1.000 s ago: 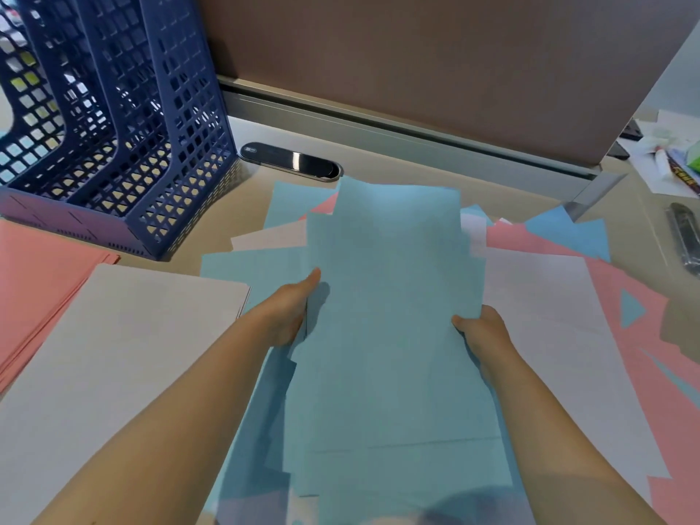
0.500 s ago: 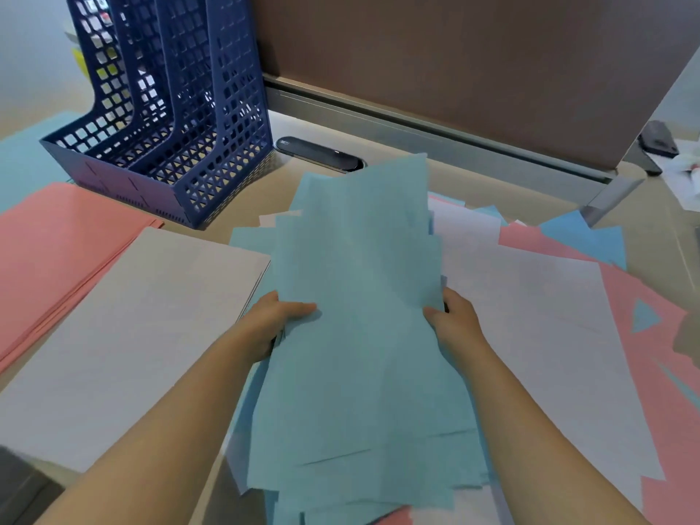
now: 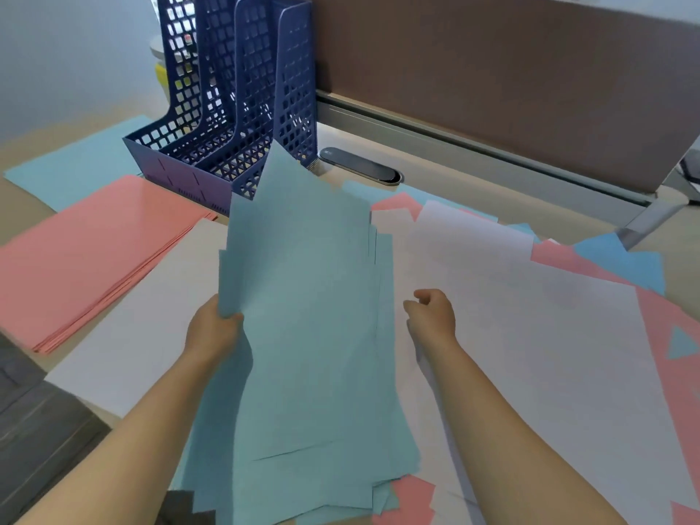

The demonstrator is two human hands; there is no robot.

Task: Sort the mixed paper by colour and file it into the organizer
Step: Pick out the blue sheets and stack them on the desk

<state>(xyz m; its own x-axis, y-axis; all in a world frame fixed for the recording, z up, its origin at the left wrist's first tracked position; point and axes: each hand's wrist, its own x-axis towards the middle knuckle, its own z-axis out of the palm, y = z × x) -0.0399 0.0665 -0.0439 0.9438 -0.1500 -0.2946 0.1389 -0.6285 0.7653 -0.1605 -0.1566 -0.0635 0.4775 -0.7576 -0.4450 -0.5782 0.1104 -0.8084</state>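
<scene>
- Progress: sorting is well advanced, filing has not begun. The blue mesh organizer [image 3: 242,119] stands at the far left of the desk [image 3: 435,164], and no paper is visible in its slots.
- Sorted stacks lie at your left: a pink stack [image 3: 94,252], a white stack [image 3: 151,327] just beside it, and a light blue sheet [image 3: 75,168] farther back.
- Unsorted remainder lies at your right: the mixed paper [image 3: 549,316] is mostly white on top, with pink and blue corners showing beneath.
- Your left hand [image 3: 214,329] grips the left edge of the blue sheaf [image 3: 310,335], thumb on top and fingers beneath. The sheaf tilts up, its far corner overlapping the organizer's front in view.
- Your right hand [image 3: 432,316] hovers just beside the sheaf's right edge, fingers loosely curled and holding nothing.
- Both forearms extend forward, one on each side of the sheaf.
- Remaining, by judgement: set down the blue sheaf, separate the right-hand pile, then file each colour.
</scene>
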